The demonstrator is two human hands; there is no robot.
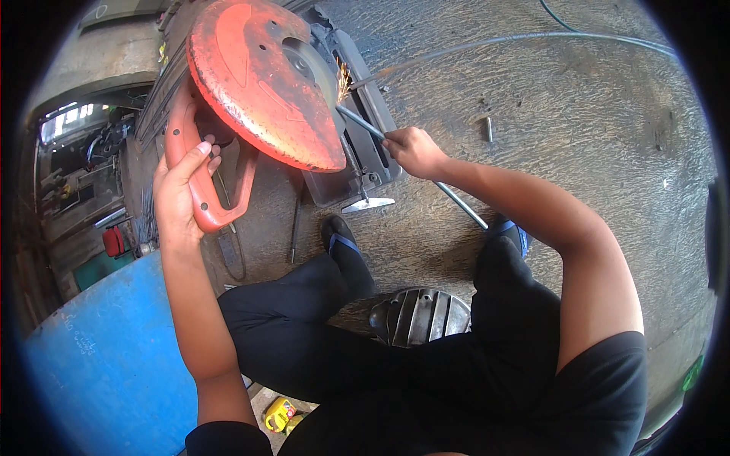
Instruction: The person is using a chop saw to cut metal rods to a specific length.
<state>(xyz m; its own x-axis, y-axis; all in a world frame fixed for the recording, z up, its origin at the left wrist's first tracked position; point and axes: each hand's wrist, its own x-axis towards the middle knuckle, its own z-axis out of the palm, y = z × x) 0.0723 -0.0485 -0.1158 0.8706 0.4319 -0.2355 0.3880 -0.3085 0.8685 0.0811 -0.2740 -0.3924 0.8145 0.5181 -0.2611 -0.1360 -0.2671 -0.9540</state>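
A chop saw with a red, scuffed blade guard [262,91] stands at the upper left. My left hand [181,190] is closed around its red loop handle [204,194]. Orange sparks [344,80] fly beside the grey cutting disc [319,68]. My right hand [414,152] grips a thin metal rod [462,204], whose far end reaches in at the disc; its near end slants down toward my right foot. The exact contact between rod and disc is hidden by the guard. A clamp with a silver T-shaped crank [369,204] sits on the saw's dark base [327,190].
Another long thin bar [494,40] runs from the saw to the far right. A short rod piece [489,129] and a dark rod [296,228] lie on the rough floor. A finned metal part [422,318] is between my legs; a blue rounded surface [106,349] is at left.
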